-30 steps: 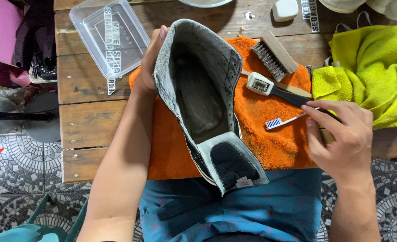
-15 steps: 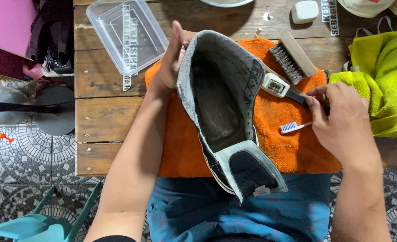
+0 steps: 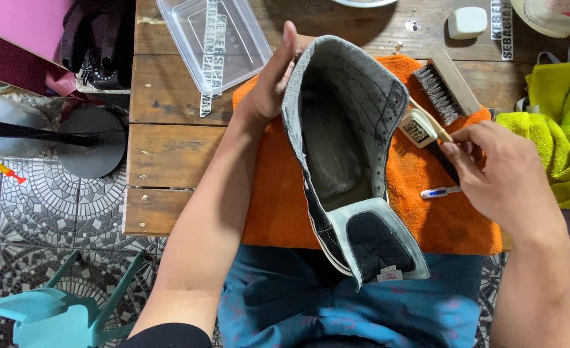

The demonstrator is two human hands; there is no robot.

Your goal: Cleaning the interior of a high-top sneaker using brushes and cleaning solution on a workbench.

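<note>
A grey shoe (image 3: pixel 343 154) lies opened up on an orange towel (image 3: pixel 439 212), its tongue folded toward me. My left hand (image 3: pixel 273 77) presses flat against the shoe's left side and steadies it. My right hand (image 3: pixel 501 171) closes its fingers on the dark handle of a small white-headed brush (image 3: pixel 420 129) just right of the shoe. A wooden bristle brush (image 3: pixel 445 85) lies beyond it on the towel. A toothbrush (image 3: pixel 439 192) with blue bristles rests under my right hand.
The towel covers a wooden slat table (image 3: pixel 169 154). A clear plastic tray (image 3: pixel 214 38) sits at the back left, a white soap bar (image 3: pixel 467 20) at the back, a yellow-green cloth (image 3: pixel 559 129) at the right. A teal chair (image 3: pixel 59 309) stands on the patterned floor.
My right hand has moved up from the toothbrush to the small brush's handle and closed on it. The left hand stays against the shoe. The view has shifted.
</note>
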